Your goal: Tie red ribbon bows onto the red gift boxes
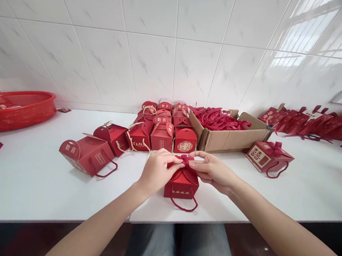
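A small red gift box (181,187) with gold characters stands upright near the table's front edge, its dark red cord handle (184,209) drooping over the front. On its top is a dark red ribbon bow (185,160). My left hand (159,168) pinches the bow from the left between thumb and forefinger. From the right, my right hand (213,170) pinches the ribbon with thumb and fingertips. The ribbon's exact shape is partly hidden by my fingers.
Several red gift boxes (162,132) are grouped behind. A cardboard box (222,142) holds red ribbons (218,119). One bowed box (270,155) sits right, a tipped box (88,153) left. A red plastic basket (19,115) stands far left; red bags (312,121) line the far right.
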Motion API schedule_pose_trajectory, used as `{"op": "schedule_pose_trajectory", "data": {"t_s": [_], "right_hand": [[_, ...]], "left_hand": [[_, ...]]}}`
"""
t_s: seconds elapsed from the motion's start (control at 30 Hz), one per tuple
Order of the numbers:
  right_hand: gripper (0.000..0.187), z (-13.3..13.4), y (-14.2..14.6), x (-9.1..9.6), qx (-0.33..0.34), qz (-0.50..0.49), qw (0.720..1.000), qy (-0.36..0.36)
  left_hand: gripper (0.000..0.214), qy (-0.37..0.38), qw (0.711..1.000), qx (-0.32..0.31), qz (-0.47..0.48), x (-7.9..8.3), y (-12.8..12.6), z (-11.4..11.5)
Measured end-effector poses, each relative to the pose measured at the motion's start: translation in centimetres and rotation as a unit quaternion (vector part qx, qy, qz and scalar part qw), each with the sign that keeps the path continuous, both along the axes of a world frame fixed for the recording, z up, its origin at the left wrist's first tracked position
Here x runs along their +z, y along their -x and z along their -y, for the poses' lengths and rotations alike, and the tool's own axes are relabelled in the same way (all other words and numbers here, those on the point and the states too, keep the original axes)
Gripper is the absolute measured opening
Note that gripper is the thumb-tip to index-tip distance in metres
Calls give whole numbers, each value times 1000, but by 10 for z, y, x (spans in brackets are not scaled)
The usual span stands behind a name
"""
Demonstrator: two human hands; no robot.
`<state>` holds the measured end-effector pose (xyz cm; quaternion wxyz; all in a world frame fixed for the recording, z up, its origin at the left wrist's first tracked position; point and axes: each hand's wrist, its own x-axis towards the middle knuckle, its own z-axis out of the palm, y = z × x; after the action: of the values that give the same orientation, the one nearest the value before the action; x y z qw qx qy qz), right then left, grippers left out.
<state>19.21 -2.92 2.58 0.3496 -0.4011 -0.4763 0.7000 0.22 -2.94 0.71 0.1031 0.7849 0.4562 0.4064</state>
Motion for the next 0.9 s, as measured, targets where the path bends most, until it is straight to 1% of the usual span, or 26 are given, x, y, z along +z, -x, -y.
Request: {"op": "schedule_pose_trajectory", "data": {"t_s": [0.07, 0.17, 0.23, 0.3, 0.37, 0.4, 0.43, 0.5, 0.53, 0.57, 0.6, 0.63, 0.67, 0.73, 0.8, 0.9], "right_hand": [[33, 6, -2, 2, 13, -37, 999, 20], [35, 12, -5, 6, -3, -74, 996, 44], [37, 15, -9, 9, 4, -58, 998, 39], [37, 15, -14, 13, 38, -10, 999, 6], [36, 13, -20, 16, 70, 76, 993, -60], [33, 10, -22, 16, 70, 128, 984, -107], [31, 8, -24, 15, 53, 180, 969, -160], [25, 0, -25, 8, -17, 265, 926, -269], [22, -4, -25, 3, -54, 286, 904, -314], [20, -9, -24, -3, -79, 292, 887, -348], [21, -13, -23, -10, -82, 288, 880, -370], [24, -17, -22, -16, -65, 274, 882, -378], [28, -19, -22, -21, -38, 257, 890, -375], [32, -20, -21, -29, 6, 231, 907, -352], [33, -15, -21, -30, 13, 234, 914, -330], [40, -6, -21, -25, 4, 275, 905, -324]], "left_hand": [[9, -12, 1000, 5, -3, -3, 1, -1], [10, -10, 1000, 1, 6, -4, 1, 0], [9, 14, 1000, -7, 25, -2, -1, 1], [9, 48, 998, -20, 44, 1, -2, 3], [9, 77, 995, -29, 54, 5, -3, 3], [9, 88, 994, -29, 55, 7, -2, 2], [8, 98, 993, -26, 55, 8, -1, 2], [8, 119, 991, -18, 53, 11, 1, 0], [8, 130, 990, -17, 52, 12, 3, -2], [9, 141, 988, -20, 51, 13, 4, -3], [9, 151, 987, -25, 49, 13, 5, -4], [9, 158, 986, -30, 48, 14, 6, -4], [9, 163, 985, -34, 46, 14, 7, -5], [8, 166, 985, -38, 42, 15, 8, -5], [8, 165, 985, -39, 37, 16, 8, -5], [7, 167, 984, -48, 35, 16, 8, -5]]}}
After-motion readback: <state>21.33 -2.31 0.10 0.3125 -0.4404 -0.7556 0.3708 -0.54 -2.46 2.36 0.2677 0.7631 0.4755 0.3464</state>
